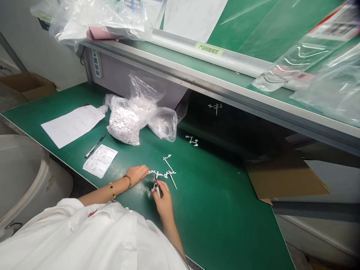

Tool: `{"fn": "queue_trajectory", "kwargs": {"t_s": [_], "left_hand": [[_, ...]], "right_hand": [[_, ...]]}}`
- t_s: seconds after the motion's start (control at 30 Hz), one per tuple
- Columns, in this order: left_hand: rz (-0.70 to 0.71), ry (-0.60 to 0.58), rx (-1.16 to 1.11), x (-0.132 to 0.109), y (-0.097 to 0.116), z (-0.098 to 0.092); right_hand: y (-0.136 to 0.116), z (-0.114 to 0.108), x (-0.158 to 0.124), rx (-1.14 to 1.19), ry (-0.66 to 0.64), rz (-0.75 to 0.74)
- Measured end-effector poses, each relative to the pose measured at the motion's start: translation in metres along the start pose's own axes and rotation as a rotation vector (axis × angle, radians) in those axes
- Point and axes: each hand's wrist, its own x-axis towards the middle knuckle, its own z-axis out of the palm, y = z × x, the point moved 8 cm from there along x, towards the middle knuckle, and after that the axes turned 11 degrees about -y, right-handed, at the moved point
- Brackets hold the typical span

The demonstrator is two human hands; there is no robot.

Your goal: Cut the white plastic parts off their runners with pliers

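My left hand point(137, 174) is closed at the left end of a thin white plastic sprue point(161, 174) with small parts along it, low over the green table. Inside my right hand point(163, 198) is a pair of small nippers point(158, 190), whose jaws point up at the middle of the sprue. Whether the jaws touch it is too small to tell. A long straight runner slants down on the right of the sprue, and another branch rises above it. Two more white sprue pieces lie farther off, one nearer point(192, 141) and one in shadow under the shelf.
Clear bags of small white parts point(123, 120) stand at the back. On the left are a paper sheet point(73, 125), a pen point(95, 146) and printed slips point(100, 161). A shelf point(197, 82) overhangs the back; cardboard point(284, 174) lies right, a white bin point(25, 180) stands left.
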Motion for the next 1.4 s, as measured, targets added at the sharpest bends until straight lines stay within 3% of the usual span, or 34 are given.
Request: {"fn": "queue_trajectory", "kwargs": {"t_s": [0.1, 0.17, 0.23, 0.3, 0.47, 0.7, 1.03, 1.4], "left_hand": [[-0.107, 0.185, -0.312, -0.006, -0.019, -0.017], [-0.222, 0.269, -0.586, -0.011, -0.036, -0.015], [-0.286, 0.245, -0.814, -0.014, -0.042, -0.003], [-0.269, 0.172, -0.898, -0.015, -0.037, 0.007], [-0.109, 0.1, -0.566, -0.013, -0.012, 0.004], [-0.079, 0.041, -0.319, -0.008, -0.001, 0.005], [-0.116, 0.046, -0.338, -0.009, -0.005, 0.008], [-0.145, 0.033, -0.265, -0.006, -0.006, 0.01]], "right_hand": [[-0.004, -0.009, -0.004, 0.044, 0.115, -0.052], [-0.001, -0.012, -0.005, 0.014, 0.143, -0.057], [0.005, -0.009, -0.002, -0.079, 0.101, -0.054], [0.01, -0.002, 0.001, -0.218, 0.061, -0.063], [0.014, 0.011, 0.003, -0.569, 0.072, -0.087], [0.01, 0.014, 0.0, -0.673, 0.097, -0.127], [-0.003, 0.014, -0.003, -0.728, 0.137, -0.191], [0.002, 0.018, -0.003, -0.799, 0.133, -0.174]]}}
